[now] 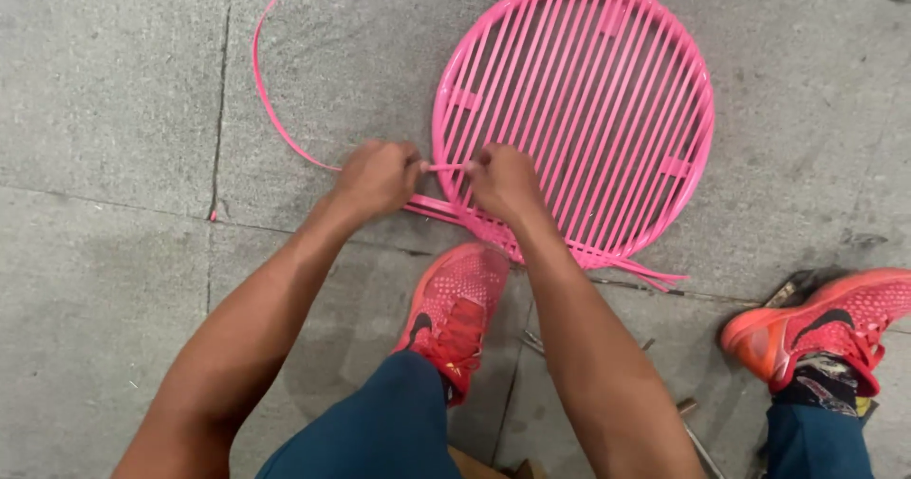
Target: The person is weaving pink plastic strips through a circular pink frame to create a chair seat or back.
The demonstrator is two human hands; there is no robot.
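- Floor (104,90): grey concrete slabs.
- Round pink frame (683,90): flat on floor, strung with parallel strips.
- Pink strip (270,118): loose, curving left of frame.
- Left hand (378,177), right hand (503,183): both closed, pinching strip taut at frame's left rim.

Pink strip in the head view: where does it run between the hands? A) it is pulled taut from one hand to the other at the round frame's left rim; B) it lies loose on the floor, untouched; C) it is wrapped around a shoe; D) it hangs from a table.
A: the pink strip spans straight between the left hand and the right hand beside the round frame's left rim.
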